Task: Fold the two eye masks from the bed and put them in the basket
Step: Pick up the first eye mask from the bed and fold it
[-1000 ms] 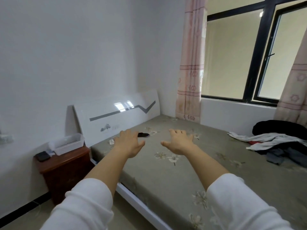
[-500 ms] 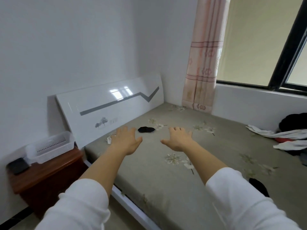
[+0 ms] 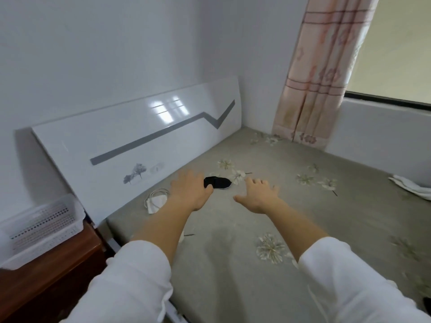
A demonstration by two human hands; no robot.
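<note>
A black eye mask (image 3: 218, 182) lies on the grey flowered bed (image 3: 268, 220) near the headboard. A white mask with loose cords (image 3: 156, 199) lies to its left, close to the bed's corner. My left hand (image 3: 190, 191) hovers between them, fingers apart, its thumb overlapping the black mask's left end; I cannot tell whether it touches. My right hand (image 3: 258, 194) is open, palm down, just right of the black mask. A white perforated basket (image 3: 39, 227) stands on the wooden nightstand at the left.
The white headboard (image 3: 140, 145) leans against the wall behind the masks. A brown nightstand (image 3: 46, 271) sits left of the bed. A pink curtain (image 3: 319, 73) hangs at the far corner. White clothing (image 3: 412, 185) lies at the bed's right edge.
The view has moved closer to the bed's head and tilted down. Both hands have reached forward toward the black mask; the left hand's thumb now overlaps its end.
</note>
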